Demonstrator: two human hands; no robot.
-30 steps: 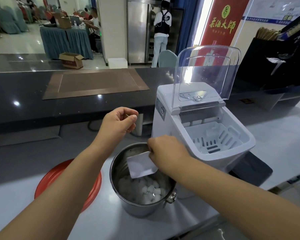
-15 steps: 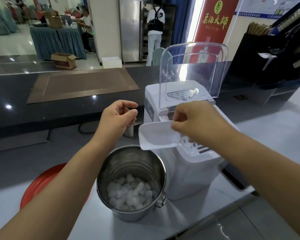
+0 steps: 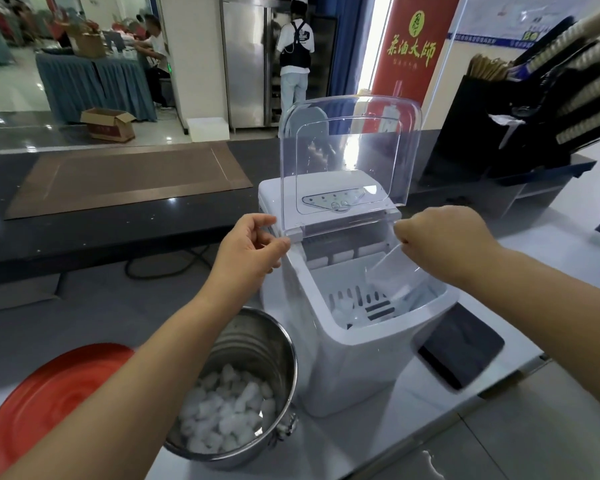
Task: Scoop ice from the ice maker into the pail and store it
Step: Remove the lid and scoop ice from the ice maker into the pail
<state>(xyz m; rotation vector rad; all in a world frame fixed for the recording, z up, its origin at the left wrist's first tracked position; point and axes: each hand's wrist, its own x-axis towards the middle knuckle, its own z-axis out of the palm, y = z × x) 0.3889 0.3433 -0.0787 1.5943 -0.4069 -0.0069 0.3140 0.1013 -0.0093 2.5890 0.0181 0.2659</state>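
Note:
A white ice maker [image 3: 347, 368] stands on the counter with its clear lid [image 3: 350, 157] tipped up. Its white basket [image 3: 354, 303] holds a few ice cubes at the left. My right hand [image 3: 440, 240] pinches the handle of a translucent scoop [image 3: 395, 275], whose bowl dips into the basket's right side. My left hand [image 3: 246, 252] hovers beside the machine's left top corner, fingers loosely curled, holding nothing. A steel pail [image 3: 257, 344] partly filled with ice cubes [image 3: 226, 414] sits in front left of the machine, under my left forearm.
A red round tray [image 3: 45, 400] lies left of the pail. A dark phone-like slab [image 3: 461, 355] rests right of the machine. A black rack of paper cups [image 3: 541, 109] stands at the far right. Beyond the dark raised counter [image 3: 118, 216], people stand in the room.
My right hand carried the scoop from the pail up and right, then lowered it into the ice maker's basket. My left hand stayed beside the machine.

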